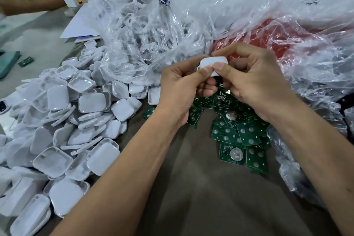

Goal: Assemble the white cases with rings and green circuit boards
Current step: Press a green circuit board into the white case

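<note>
Both hands pinch one white case (213,63) mid-air: left hand (182,90) at left edge, right hand (254,80) at right. Case long axis left-right. Boards (237,134) directly below on surface; loose cases (76,117) left.

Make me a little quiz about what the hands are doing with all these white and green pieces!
1. True or false: both hands hold one white case.
2. Which pile lies right under the hands? A) green circuit boards B) white case halves C) paper sheets
3. Fill in: the big clear plastic bag behind the white pile holds white ____.

Key: 1 true, the left hand and right hand pinch it together. 2 A. 3 rings.
</note>
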Motion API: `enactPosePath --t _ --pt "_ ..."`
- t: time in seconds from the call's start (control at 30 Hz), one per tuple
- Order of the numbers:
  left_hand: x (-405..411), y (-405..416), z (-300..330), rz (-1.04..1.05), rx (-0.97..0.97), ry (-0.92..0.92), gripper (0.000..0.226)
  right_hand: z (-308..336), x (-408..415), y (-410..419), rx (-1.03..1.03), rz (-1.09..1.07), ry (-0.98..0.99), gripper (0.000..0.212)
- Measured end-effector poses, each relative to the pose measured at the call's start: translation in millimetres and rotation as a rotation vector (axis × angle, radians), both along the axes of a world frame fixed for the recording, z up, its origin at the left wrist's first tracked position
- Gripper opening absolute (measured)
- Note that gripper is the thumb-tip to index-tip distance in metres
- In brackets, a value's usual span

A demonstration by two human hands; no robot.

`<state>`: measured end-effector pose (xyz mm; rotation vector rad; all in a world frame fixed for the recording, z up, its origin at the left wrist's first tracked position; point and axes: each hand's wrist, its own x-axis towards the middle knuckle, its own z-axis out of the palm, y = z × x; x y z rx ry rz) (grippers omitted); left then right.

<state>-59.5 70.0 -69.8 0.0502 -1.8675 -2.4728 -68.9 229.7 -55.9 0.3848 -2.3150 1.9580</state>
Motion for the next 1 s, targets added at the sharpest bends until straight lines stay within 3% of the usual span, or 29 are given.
enactPosePath --t 0.1,0.27,0.33,0.47,0.53,0.73,1.0 --pt "-2.0 -3.3 1.4 -0.007 0.016 -0.059 0.014 -3.1 1.3 0.3 0.414 -0.081 0.265 0.019" --pt "-2.5 -5.5 1.8 -0.007 -0.006 -0.033 0.025 -1.9 -2.8 1.1 0.485 -0.152 0.409 0.024" --pt "-2.3 -4.7 2.0 -0.009 0.042 -0.017 0.026 -5.1 -2.6 -0.5 0.387 -0.137 0.369 0.024" --pt "-3.3 -2.2 -0.3 0.049 0.035 0.009 0.010 -8.7 -1.8 -5.8 -0.115 -0.063 0.014 0.024" --pt "-3.6 -1.2 -0.7 0.080 0.024 0.008 0.012 -8.2 -2.8 -8.5 -0.251 -0.013 -0.108 0.024" --pt "-3.6 -4.8 1.4 0.079 0.088 -0.035 0.021 -7.1 -3.9 -7.7 -0.316 0.102 -0.213 0.022" --pt "-4.9 -5.9 4.9 0.109 0.143 -0.099 0.009 -8.3 0.3 -19.6 -0.350 0.077 -0.182 0.019"
